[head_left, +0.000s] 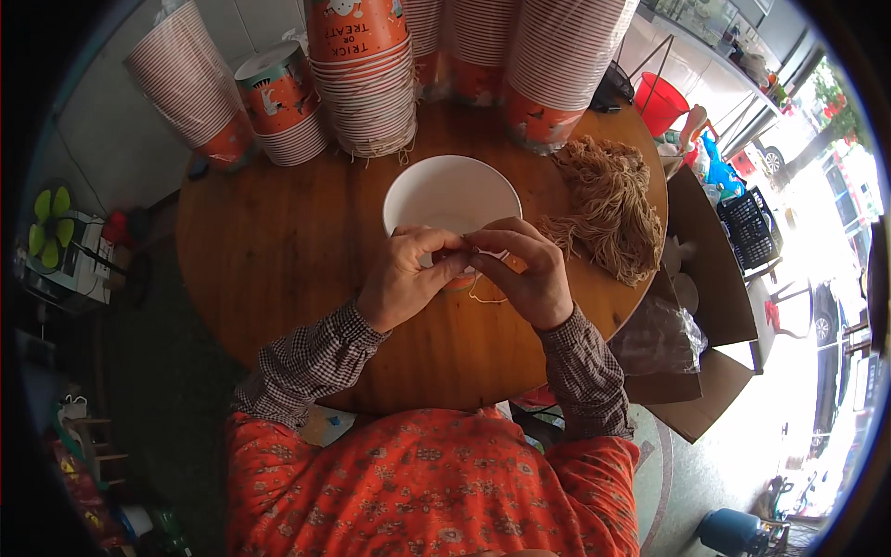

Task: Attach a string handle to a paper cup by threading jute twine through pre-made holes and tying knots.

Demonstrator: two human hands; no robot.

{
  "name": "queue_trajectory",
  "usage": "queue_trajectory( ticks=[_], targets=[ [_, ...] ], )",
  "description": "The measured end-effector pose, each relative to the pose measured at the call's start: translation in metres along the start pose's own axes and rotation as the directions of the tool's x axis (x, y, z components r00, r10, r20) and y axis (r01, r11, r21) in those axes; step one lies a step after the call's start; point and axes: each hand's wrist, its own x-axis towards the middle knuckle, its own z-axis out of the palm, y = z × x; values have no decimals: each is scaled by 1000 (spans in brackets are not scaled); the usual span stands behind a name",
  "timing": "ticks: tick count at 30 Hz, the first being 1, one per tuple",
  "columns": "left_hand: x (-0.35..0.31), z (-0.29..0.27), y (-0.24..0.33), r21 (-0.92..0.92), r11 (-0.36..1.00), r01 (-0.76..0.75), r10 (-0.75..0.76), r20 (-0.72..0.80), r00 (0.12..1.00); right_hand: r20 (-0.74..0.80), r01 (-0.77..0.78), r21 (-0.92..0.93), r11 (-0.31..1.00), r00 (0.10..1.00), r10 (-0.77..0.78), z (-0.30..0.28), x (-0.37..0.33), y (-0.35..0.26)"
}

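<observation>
A paper bucket (452,186), white inside with an orange outer wall, stands on the round wooden table in front of me. Over its near rim my left hand (408,274) and my right hand (531,276) meet, thumbs and forefingers pinched together fingertip to fingertip. Between them is a thin tan cord (484,299), and a loop of it hangs below my right fingers against the orange wall. The exact spot where the fingertips grip is mostly hidden by the fingers themselves.
A tangled heap of tan cords (608,204) lies on the table's right side. Nested orange buckets (371,102) stand in tall stacks along the far edge, some wrapped in clear plastic. An open cardboard box (710,260) sits right of the table, a green-bladed fan (51,218) at left.
</observation>
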Motion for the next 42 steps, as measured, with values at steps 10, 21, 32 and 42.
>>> queue_trajectory(
  ticks=[10,21,32,42],
  targets=[
    [-2,2,2,59,998,-19,22,-41,999,-58,-245,146,958,965,255,7,-4,-7],
    [-6,1,10,140,990,-23,30,-47,998,-45,-267,-13,963,963,267,11,-6,-13],
    [-3,-3,8,240,958,-159,159,19,987,-85,-282,-59,958,957,276,16,-5,-13],
    [11,-49,-23,395,882,-257,329,-126,936,250,-521,247,817,849,466,-34,18,-33]
  ],
)
